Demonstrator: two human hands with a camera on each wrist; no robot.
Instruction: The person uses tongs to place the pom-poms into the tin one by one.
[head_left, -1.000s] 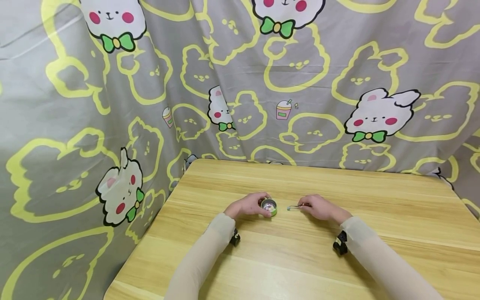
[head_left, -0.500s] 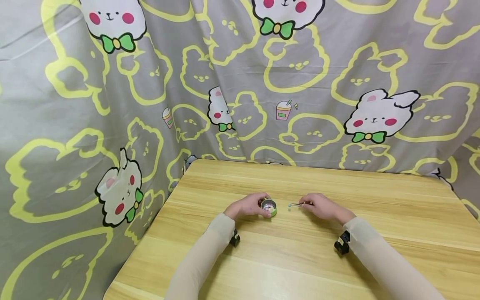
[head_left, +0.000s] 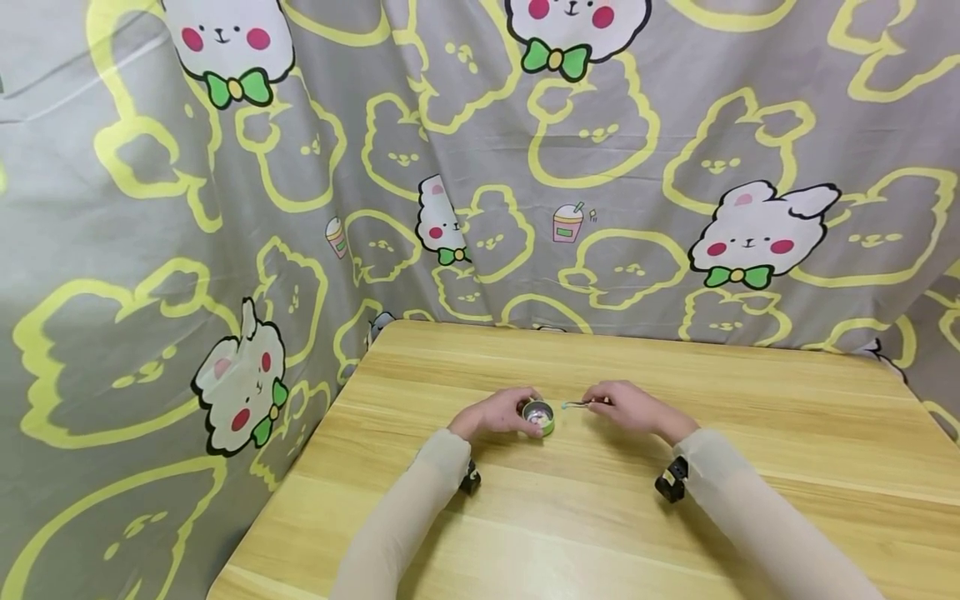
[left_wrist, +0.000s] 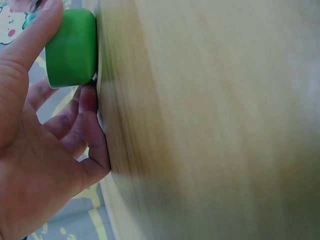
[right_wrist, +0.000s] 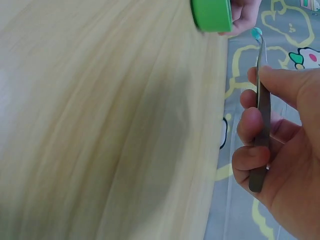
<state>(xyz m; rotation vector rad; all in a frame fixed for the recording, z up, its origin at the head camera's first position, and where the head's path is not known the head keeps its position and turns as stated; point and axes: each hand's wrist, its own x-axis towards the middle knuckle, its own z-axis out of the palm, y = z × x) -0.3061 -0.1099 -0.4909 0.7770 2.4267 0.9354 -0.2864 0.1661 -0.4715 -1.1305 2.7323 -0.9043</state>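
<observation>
A small round green tin (head_left: 550, 427) stands on the table with its open top up, holding several small pale pieces too tiny to make out. My left hand (head_left: 501, 412) grips its side between thumb and fingers; in the left wrist view the tin's smooth wall (left_wrist: 72, 47) touches the tabletop. Slim metal tweezers (right_wrist: 263, 125) are pinched in my right hand (head_left: 633, 408), to the tin's right. Between their bent tips sits a small teal bead-like piece (right_wrist: 256, 33), above the table and a short way from the tin's rim.
The wood-grain table (head_left: 480, 533) reaches back to a grey curtain (head_left: 630, 200) with yellow outlines and cartoon animals, which hangs behind it and along its left side. A black wrist camera (head_left: 672, 480) sits below the right cuff.
My right hand has risen slightly and moved left, bringing the tweezers and the teal piece closer to the tin. The left hand and tin have stayed in place.
</observation>
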